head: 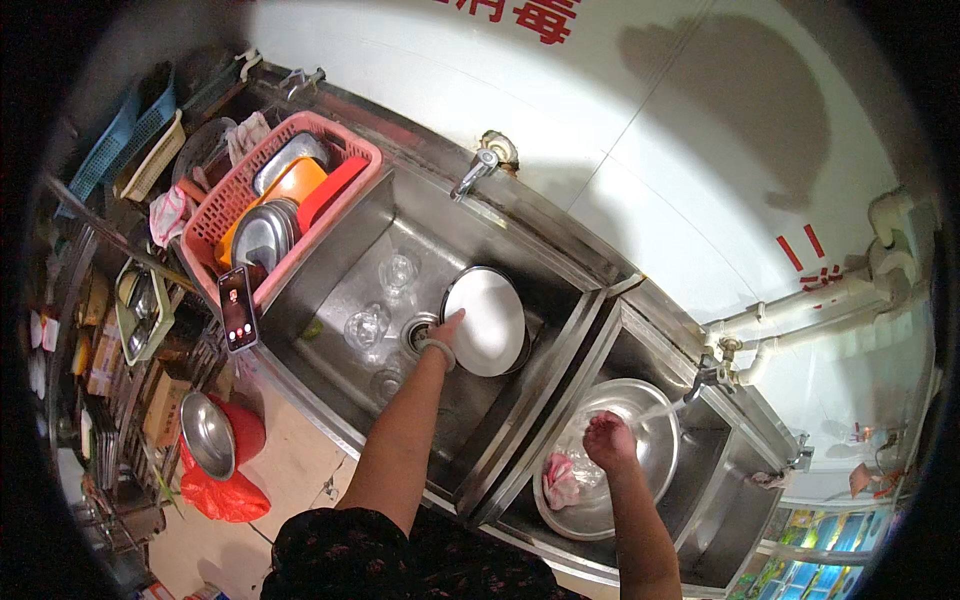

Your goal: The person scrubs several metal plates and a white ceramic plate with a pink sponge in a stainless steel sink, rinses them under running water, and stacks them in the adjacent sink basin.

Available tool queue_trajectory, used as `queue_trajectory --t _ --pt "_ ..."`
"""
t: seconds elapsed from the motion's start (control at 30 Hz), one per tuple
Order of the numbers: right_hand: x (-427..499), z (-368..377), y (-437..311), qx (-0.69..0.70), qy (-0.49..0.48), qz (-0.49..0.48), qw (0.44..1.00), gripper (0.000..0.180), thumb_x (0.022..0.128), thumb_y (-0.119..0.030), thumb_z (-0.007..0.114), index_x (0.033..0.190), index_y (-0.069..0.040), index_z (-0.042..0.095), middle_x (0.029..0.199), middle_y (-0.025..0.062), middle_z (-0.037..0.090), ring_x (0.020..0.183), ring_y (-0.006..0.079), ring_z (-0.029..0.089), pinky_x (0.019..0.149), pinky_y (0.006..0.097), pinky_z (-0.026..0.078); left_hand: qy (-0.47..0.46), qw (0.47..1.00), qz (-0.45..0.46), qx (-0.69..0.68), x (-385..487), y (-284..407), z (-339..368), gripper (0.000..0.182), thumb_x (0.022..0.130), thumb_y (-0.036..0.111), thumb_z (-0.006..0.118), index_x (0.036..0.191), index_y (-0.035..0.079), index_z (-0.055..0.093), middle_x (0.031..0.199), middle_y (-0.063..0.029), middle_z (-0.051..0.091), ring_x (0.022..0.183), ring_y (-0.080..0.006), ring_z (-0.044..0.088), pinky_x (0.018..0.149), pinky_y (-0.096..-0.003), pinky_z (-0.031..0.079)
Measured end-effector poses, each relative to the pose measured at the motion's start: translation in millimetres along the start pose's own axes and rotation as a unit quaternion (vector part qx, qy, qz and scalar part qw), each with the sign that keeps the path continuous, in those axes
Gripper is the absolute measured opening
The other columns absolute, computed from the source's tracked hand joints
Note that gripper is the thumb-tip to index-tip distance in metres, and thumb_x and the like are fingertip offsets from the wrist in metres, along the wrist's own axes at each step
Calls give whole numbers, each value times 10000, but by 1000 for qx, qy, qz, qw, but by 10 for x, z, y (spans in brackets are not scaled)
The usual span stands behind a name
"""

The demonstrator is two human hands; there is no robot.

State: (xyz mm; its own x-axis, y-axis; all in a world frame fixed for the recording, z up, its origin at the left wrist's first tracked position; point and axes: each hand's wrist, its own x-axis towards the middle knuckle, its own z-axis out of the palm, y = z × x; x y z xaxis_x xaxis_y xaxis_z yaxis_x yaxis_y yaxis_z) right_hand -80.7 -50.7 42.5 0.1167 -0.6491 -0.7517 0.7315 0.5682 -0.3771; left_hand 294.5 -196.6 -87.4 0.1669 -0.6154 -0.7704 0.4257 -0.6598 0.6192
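Note:
My left hand [448, 335] is at the left rim of a white oval plate [491, 322] in the middle sink, a finger over its face and the others hidden. Behind the plate shows the edge of a dark-rimmed dish [523, 358]. Clear glass vessels [366, 328] sit near the drain [418, 334]. My right hand [609, 441], fingers curled, is over a round metal basin [667, 472] in the neighbouring sink. Water runs from a tap [705, 377] beside it. Inside the basin lies a pink-and-white cloth [561, 482]; nothing is visible in my right hand.
A pink plastic basket [352, 135] with metal and orange dishes stands left of the sink. A phone [238, 309] leans against its front corner. Steel dividers [540, 397] separate the sinks. On the floor stand a red bucket [244, 429] and a metal bowl [206, 435].

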Motion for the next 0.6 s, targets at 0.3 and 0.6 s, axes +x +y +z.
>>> queue_trajectory --t 0.3,0.6 --pt "296 1753 318 -542 -4 -441 715 180 964 -168 565 1051 -15 604 935 42 604 837 125 554 764 275 459 -44 996 61 39 298 -252 63 807 679 418 823 1287 -46 562 1208 -165 637 1071 -278 613 947 -375 461" --pt "1037 1947 568 -580 24 -350 735 367 903 -185 636 1199 12 547 1123 150 574 1040 243 561 916 362 448 -122 978 144 -89 76 -190 -265 616 685 193 840 1198 -42 596 1077 -142 672 922 -268 656 846 -409 519"
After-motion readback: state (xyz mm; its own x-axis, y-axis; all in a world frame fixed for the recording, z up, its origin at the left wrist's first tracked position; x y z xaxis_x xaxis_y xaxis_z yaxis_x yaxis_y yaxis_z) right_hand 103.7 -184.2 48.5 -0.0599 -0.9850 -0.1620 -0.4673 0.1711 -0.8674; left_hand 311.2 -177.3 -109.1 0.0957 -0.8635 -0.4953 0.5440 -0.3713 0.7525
